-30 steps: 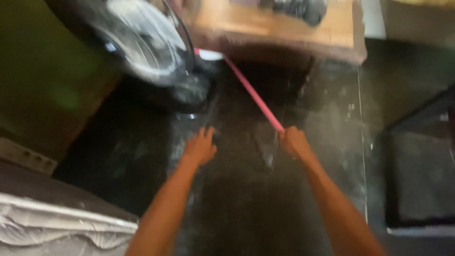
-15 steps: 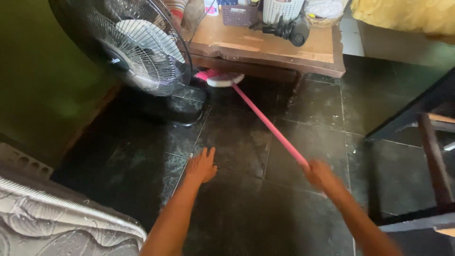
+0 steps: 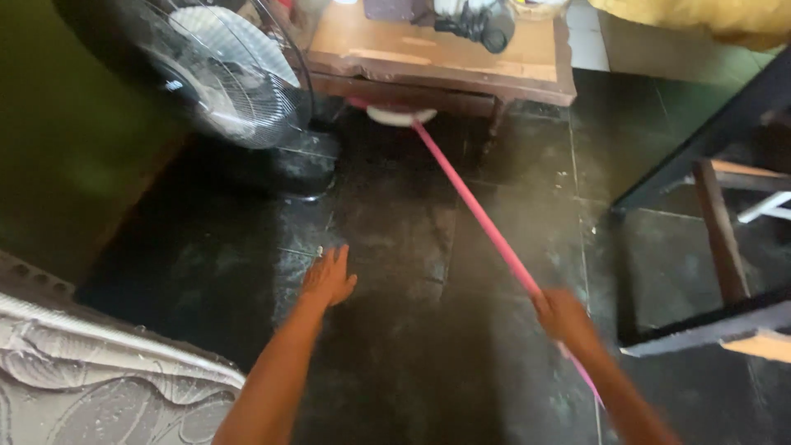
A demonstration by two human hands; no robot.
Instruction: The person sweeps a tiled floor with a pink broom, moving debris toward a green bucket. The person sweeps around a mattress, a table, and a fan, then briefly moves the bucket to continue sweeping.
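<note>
- A person's right hand (image 3: pixel 564 316) is clenched around the long pink plastic broom handle (image 3: pixel 470 199), low on the shaft, with a short pink stub running on past the wrist toward the body.
- Far out from that grip, the broom's pale head with pink bristles (image 3: pixel 400 114) sits on the floor, tucked just under the front edge of the low worn wooden table (image 3: pixel 461 66).
- The left hand (image 3: pixel 328 278) is released, fingers spread, palm down over the dark stone-tiled floor (image 3: pixel 395 247); whether it touches the tile cannot be told.
- Progress, as a judgement: the sweep is mid-way at best. The head has reached beneath the table, yet pale dust streaks show across the tiles between the grip and the table, and on the tiles left of the open hand, so most of the floor looks unswept.
- The handle reads as one straight, thin, bright rod, slightly blurred near the fist.
- Left of the broom head stands a black wire-caged pedestal fan (image 3: pixel 210 70); right of the grip stands a dark wooden chair frame (image 3: pixel 717 231); a quilted grey mattress corner (image 3: pixel 99 387) lies to the near left.
</note>
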